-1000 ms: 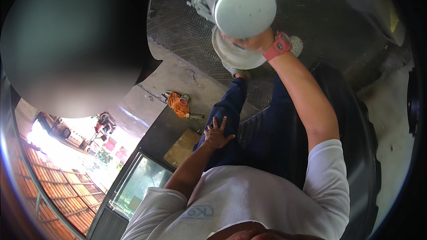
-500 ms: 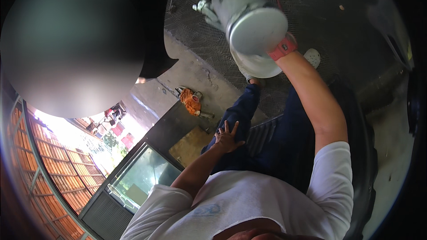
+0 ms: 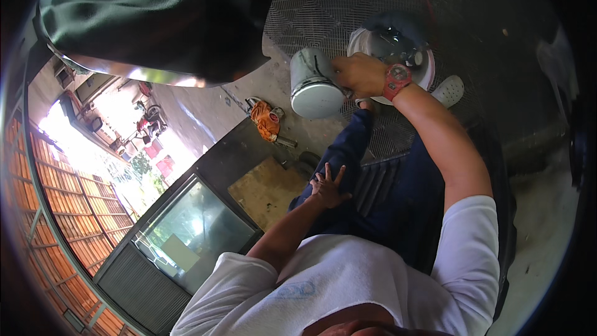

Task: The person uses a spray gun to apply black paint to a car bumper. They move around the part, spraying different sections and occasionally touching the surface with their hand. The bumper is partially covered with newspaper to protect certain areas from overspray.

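Note:
My right hand (image 3: 362, 76), below a red wristwatch (image 3: 398, 79), is closed at the side of a pale grey, mug-like cylinder (image 3: 306, 70). The cylinder's round whitish end faces me, and its far end is hidden. Just beyond my wrist stands a white-rimmed bucket (image 3: 429, 76) with liquid and something dark inside. My right arm hides part of it. My left hand (image 3: 328, 188) lies flat on my left thigh, fingers spread, holding nothing.
A large glossy dark green panel (image 3: 155, 18) fills the upper left. An orange cloth-like thing (image 3: 265, 121) lies on the floor near a brownish board (image 3: 264, 190). Patterned matting (image 3: 323, 0) covers the floor ahead. A pale perforated clog (image 3: 448, 91) is beside the bucket.
My right hand has drawn the grey cylinder nearer and to the left, off the bucket. The clear splash at its far end is gone. My left hand stays on my thigh.

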The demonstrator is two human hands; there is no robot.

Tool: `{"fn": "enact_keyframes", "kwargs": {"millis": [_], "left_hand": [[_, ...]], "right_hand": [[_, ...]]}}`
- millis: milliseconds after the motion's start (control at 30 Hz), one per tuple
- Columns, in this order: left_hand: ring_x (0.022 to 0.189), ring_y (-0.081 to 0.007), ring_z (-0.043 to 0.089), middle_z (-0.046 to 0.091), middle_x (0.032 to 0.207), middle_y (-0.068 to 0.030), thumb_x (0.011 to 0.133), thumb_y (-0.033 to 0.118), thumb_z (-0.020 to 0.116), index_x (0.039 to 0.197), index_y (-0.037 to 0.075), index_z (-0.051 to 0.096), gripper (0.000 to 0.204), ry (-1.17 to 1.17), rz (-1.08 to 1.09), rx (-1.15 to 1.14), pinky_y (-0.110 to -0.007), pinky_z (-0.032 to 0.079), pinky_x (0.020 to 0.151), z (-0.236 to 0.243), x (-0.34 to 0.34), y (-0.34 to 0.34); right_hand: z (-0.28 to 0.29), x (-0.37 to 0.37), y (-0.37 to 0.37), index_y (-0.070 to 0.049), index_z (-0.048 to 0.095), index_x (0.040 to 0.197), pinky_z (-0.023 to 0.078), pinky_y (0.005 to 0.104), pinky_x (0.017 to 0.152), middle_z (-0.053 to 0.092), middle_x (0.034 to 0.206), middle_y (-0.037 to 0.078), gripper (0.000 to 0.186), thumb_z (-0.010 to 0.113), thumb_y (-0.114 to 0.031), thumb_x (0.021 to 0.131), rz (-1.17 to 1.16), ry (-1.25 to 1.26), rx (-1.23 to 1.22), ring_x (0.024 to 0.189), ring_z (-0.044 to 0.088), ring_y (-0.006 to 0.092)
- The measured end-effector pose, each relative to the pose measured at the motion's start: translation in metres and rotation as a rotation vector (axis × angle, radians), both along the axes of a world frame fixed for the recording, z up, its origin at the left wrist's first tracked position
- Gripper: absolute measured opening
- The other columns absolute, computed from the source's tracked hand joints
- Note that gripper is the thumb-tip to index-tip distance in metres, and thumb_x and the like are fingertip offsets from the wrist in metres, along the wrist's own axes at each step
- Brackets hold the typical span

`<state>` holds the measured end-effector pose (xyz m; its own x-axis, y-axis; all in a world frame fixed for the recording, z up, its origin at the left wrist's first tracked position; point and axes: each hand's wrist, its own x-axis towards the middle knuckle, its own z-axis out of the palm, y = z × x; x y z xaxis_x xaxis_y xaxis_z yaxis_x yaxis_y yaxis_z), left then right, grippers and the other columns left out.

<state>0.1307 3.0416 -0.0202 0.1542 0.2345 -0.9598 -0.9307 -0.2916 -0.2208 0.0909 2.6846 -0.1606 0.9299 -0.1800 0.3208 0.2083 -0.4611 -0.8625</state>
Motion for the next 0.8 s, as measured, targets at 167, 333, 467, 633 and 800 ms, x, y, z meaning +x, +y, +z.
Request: {"fn": "enact_keyframes", "kwargs": {"millis": [167,333,467,633,800], "left_hand": [[0.159,-0.0544,0.025,-0.006,0.178,-0.0273,0.093,0.081,0.056,0.173,0.032,-0.009,0.114,0.006,0.014,0.012,-0.068,0.03,0.122,0.004,0.001,0.0],[0.158,-0.0548,0.025,-0.005,0.178,-0.0277,0.093,0.081,0.055,0.174,0.03,-0.007,0.114,0.028,0.051,-0.021,-0.067,0.029,0.122,0.011,0.004,0.01],[0.158,-0.0552,0.025,-0.003,0.178,-0.0272,0.095,0.08,0.054,0.174,0.029,-0.004,0.111,0.038,0.056,-0.056,-0.067,0.029,0.123,0.012,0.011,0.025],[0.161,-0.051,0.02,-0.003,0.18,-0.0208,0.1,0.075,0.05,0.174,0.03,-0.002,0.101,0.065,0.122,-0.088,-0.066,0.028,0.124,0.015,0.023,0.035],[0.163,-0.0469,0.018,0.0,0.181,-0.015,0.101,0.076,0.045,0.174,0.038,0.006,0.091,0.111,0.223,-0.16,-0.063,0.025,0.127,0.017,0.041,0.055]], "right_hand": [[0.007,0.031,0.033,-0.011,0.075,0.121,0.059,0.0499,0.08,0.072,0.101,0.017,0.056,0.06,-0.061,0.101,0.071,0.14,0.016,0.092,0.073,0.0372],[0.064,0.027,0.064,-0.009,0.074,0.119,0.058,0.0506,0.078,0.071,0.096,0.018,0.054,0.062,-0.059,0.101,0.039,0.352,0.051,0.09,0.073,0.0385],[0.117,0.016,0.083,-0.008,0.072,0.126,0.058,0.0478,0.086,0.073,0.103,0.02,0.049,0.063,-0.051,0.104,-0.135,0.436,0.307,0.096,0.072,0.0402],[0.18,0.004,0.088,-0.01,0.063,0.149,0.056,0.0379,0.093,0.077,0.111,0.018,0.049,0.062,-0.038,0.108,-0.512,0.271,0.625,0.098,0.074,0.0301],[0.234,-0.014,0.054,-0.006,0.061,0.152,0.056,0.0298,0.083,0.074,0.094,0.004,0.047,0.057,-0.031,0.112,-0.82,0.208,0.806,0.085,0.066,0.009]]}}
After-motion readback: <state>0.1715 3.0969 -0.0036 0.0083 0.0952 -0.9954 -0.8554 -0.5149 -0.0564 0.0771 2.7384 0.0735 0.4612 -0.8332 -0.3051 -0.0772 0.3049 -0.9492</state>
